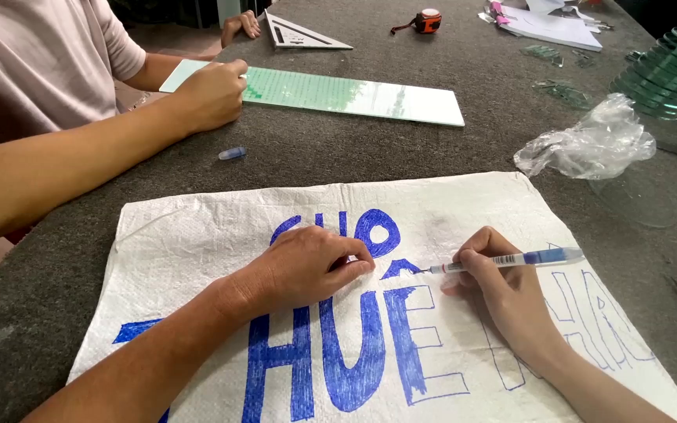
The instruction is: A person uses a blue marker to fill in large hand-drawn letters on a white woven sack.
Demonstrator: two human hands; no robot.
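Here, the white woven sheet [197, 235], laid at 6 o'clock on the grey tabletop [315, 157], is pressed flat by the loosely curled left hand [311, 266] while a blue pen [503, 259] is pinched in the right hand [503, 294], its tip at an outlined letter, so steady filling strokes seem needed.

Soft, even daylight fills my view; shadows under my hands are faint. The glass strip [354, 94] on the worktop [315, 160] shows pale glare. Everything looks sharp, edges slightly bowed.
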